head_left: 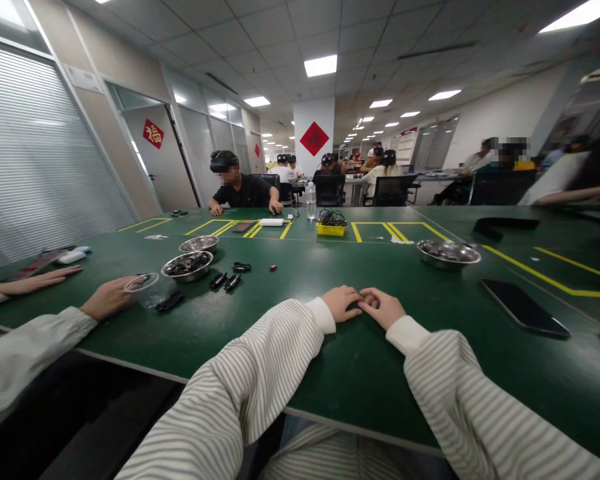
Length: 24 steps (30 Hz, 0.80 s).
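Both of my hands rest close together on the green table (pixel 360 373), in striped sleeves with white cuffs. My left hand (pixel 341 303) is arched with its fingers bent down over a dark spot that I cannot make out. My right hand (pixel 384 309) lies flat, its fingers stretched left and touching the left hand's fingertips. Nothing shows in the right hand.
A co-worker's hand (pixel 106 298) at the left holds a clear plastic cup (pixel 146 289). Nearby are steel bowls (pixel 187 265) (pixel 449 253), small black parts (pixel 225 281), a phone (pixel 525 307), a yellow tray (pixel 331 229) and a bottle (pixel 311 200). More people sit behind.
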Motion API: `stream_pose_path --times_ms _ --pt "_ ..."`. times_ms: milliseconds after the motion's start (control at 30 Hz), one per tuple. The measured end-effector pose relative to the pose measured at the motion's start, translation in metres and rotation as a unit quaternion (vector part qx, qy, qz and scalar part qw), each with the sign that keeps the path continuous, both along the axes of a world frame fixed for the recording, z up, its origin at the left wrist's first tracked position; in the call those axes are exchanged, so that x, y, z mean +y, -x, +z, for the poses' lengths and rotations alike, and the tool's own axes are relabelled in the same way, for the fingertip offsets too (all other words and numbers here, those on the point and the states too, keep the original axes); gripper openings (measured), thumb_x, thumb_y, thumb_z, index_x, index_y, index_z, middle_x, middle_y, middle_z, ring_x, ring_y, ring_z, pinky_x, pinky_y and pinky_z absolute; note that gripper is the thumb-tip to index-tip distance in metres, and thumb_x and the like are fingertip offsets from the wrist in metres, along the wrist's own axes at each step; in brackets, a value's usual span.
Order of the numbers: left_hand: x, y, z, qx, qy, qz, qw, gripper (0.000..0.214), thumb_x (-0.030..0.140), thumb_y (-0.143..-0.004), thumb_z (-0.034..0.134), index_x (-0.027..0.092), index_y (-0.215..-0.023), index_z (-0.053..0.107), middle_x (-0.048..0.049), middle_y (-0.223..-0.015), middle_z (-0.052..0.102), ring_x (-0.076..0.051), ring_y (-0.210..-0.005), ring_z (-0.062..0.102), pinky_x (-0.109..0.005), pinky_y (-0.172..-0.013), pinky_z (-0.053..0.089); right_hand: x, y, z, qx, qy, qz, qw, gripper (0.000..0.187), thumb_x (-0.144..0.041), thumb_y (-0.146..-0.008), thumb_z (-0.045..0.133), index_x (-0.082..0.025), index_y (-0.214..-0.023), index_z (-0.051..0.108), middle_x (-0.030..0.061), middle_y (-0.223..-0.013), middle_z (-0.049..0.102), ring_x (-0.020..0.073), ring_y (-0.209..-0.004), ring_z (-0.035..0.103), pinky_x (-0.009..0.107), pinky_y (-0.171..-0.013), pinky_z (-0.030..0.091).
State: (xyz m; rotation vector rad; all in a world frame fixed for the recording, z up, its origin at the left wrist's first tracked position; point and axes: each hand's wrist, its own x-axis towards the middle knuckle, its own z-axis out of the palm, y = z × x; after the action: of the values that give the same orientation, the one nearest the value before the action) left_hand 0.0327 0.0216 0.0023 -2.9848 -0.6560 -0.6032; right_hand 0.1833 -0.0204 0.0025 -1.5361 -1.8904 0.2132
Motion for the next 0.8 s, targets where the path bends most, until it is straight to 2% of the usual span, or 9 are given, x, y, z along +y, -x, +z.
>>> stream_pose_path --times_ms 100,200,300,367,400,433,500,667,800 --pt "0.004 0.011 0.003 -0.024 0.004 0.053 0.998 0.025 0.031 -0.075 0.039 0.02 -0.094 0.05 -0.0029 -0.091 0.051 -0.014 -0.084 0.044 -0.027 -0.075 0.035 0.005 -0.003 -0.006 -0.048 -0.007 0.014 0.999 0.024 -0.034 -0.06 0.052 -0.018 -0.077 0.057 -0.0006 -0.061 0.057 0.0089 -0.047 0.046 0.021 -0.049 0.038" --pt "0.027 0.044 0.007 -0.067 -0.026 0.215 0.974 0.023 0.025 -0.073 0.042 0.021 -0.094 0.05 -0.003 -0.099 0.049 -0.017 -0.095 0.039 -0.032 -0.082 0.031 0.005 -0.003 -0.006 -0.078 -0.014 0.012 0.997 0.018 -0.033 -0.062 0.052 -0.02 -0.071 0.059 -0.0002 -0.061 0.056 0.0092 -0.049 0.046 0.022 -0.05 0.037" --pt "0.055 0.091 0.007 -0.102 -0.026 0.438 0.893 0.034 0.02 -0.071 0.043 0.018 -0.104 0.044 -0.0069 -0.108 0.044 -0.02 -0.101 0.034 -0.036 -0.087 0.026 0.001 -0.002 -0.002 -0.093 -0.029 0.015 0.995 0.015 -0.031 -0.062 0.052 -0.02 -0.067 0.06 0.0003 -0.062 0.055 0.0095 -0.051 0.046 0.022 -0.051 0.036" --pt "0.07 0.117 0.004 -0.089 0.018 0.535 0.84 0.035 0.02 -0.072 0.041 0.015 -0.106 0.043 -0.0099 -0.107 0.044 -0.021 -0.099 0.036 -0.035 -0.084 0.03 -0.001 -0.001 0.001 -0.105 -0.04 0.025 0.993 0.013 -0.03 -0.062 0.052 -0.02 -0.066 0.059 0.0003 -0.061 0.053 0.0095 -0.052 0.046 0.022 -0.052 0.037" --pt "0.075 0.125 0.002 -0.077 0.035 0.556 0.827 0.034 0.02 -0.073 0.04 0.014 -0.106 0.044 -0.0102 -0.105 0.045 -0.021 -0.097 0.037 -0.034 -0.082 0.031 -0.002 -0.001 0.002 -0.111 -0.044 0.032 0.992 0.013 -0.029 -0.063 0.052 -0.019 -0.066 0.059 0.0003 -0.06 0.053 0.0094 -0.052 0.046 0.022 -0.052 0.037" --pt "0.079 0.131 -0.001 -0.063 0.046 0.56 0.825 0.032 0.02 -0.073 0.039 0.015 -0.104 0.046 -0.01 -0.103 0.046 -0.021 -0.095 0.039 -0.034 -0.08 0.033 -0.002 -0.001 0.003 -0.115 -0.047 0.039 0.992 0.012 -0.028 -0.063 0.051 -0.019 -0.066 0.059 0.0002 -0.06 0.052 0.0094 -0.052 0.046 0.022 -0.052 0.037" --pt "0.083 0.133 -0.005 -0.038 0.051 0.527 0.847 0.028 0.019 -0.073 0.038 0.017 -0.098 0.051 -0.0084 -0.099 0.049 -0.02 -0.092 0.041 -0.032 -0.077 0.035 -0.003 0.0 0.004 -0.115 -0.05 0.057 0.99 0.011 -0.026 -0.063 0.051 -0.019 -0.066 0.059 0.0004 -0.06 0.053 0.0097 -0.053 0.047 0.022 -0.053 0.038" --pt "0.075 0.107 -0.008 -0.023 0.045 0.343 0.938 0.027 0.011 -0.072 0.039 0.019 -0.092 0.056 -0.0048 -0.092 0.052 -0.015 -0.085 0.044 -0.025 -0.078 0.036 -0.007 0.004 0.005 -0.063 -0.048 0.116 0.99 0.013 -0.021 -0.064 0.048 -0.017 -0.067 0.06 0.0024 -0.066 0.056 0.0095 -0.055 0.05 0.02 -0.052 0.041" --pt "0.054 0.081 -0.007 -0.033 0.049 0.23 0.971 0.024 0.015 -0.071 0.044 0.018 -0.092 0.055 -0.0035 -0.087 0.054 -0.014 -0.08 0.045 -0.026 -0.076 0.036 -0.01 0.007 0.007 -0.02 -0.041 0.136 0.99 0.015 -0.021 -0.065 0.046 -0.017 -0.068 0.061 0.0035 -0.072 0.055 0.0078 -0.053 0.05 0.019 -0.049 0.043"
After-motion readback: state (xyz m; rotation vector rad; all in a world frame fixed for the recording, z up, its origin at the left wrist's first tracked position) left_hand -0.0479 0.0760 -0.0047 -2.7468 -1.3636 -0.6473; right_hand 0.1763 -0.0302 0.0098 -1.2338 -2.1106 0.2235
